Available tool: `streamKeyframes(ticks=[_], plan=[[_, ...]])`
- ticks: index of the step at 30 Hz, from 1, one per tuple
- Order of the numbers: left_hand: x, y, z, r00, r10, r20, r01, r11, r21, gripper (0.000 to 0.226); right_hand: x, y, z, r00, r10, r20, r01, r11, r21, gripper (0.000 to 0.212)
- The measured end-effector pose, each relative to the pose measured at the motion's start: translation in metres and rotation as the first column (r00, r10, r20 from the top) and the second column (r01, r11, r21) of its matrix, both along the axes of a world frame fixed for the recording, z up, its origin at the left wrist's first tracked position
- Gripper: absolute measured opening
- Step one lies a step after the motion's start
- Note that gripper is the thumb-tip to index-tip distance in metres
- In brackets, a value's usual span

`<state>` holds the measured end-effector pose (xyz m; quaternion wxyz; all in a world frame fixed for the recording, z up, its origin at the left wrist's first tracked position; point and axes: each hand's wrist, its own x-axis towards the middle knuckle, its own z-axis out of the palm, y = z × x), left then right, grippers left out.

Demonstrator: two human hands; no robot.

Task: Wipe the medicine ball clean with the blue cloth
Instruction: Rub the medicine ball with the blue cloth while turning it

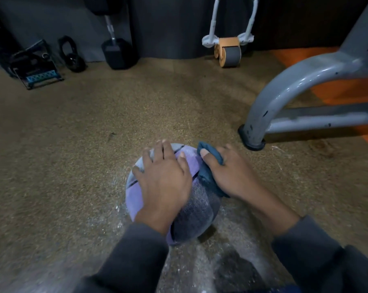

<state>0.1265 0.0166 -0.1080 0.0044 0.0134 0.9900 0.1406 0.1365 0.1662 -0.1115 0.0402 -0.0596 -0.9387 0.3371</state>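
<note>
A purple and grey medicine ball [197,210] sits on the speckled floor in front of me. My left hand [164,178] lies spread over its top left, fingers straight, pressing down on it. My right hand [231,172] grips a bunched blue cloth [210,166] and holds it against the ball's upper right side. The thumb pins the cloth's top fold. Much of the cloth is hidden under that hand.
A grey metal frame leg [263,115] with a black foot stands just right of the ball. Along the far wall are an orange and grey ab roller [229,51], a black dumbbell [117,51], a small kettlebell [71,56] and a dark rack [35,66]. White dust lies on the floor around the ball.
</note>
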Motion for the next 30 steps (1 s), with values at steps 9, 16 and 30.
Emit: streamKeyframes(ticks=[9,16,30], plan=[[-0.005,0.002,-0.002,0.987,-0.097,-0.130,0.098,0.995,0.001,0.068,0.024,-0.006,-0.006,0.974,0.103,-0.200,-0.113,0.993,-0.042,0.041],[-0.011,0.001,0.001,0.986,-0.127,-0.105,0.126,0.992,-0.011,0.066,0.000,0.011,-0.013,0.996,-0.010,-0.083,-0.004,0.987,-0.163,0.020],[-0.012,-0.006,-0.002,0.973,-0.179,-0.142,0.182,0.983,0.002,0.065,0.007,-0.005,-0.009,0.988,0.013,-0.151,-0.037,0.987,-0.157,0.019]])
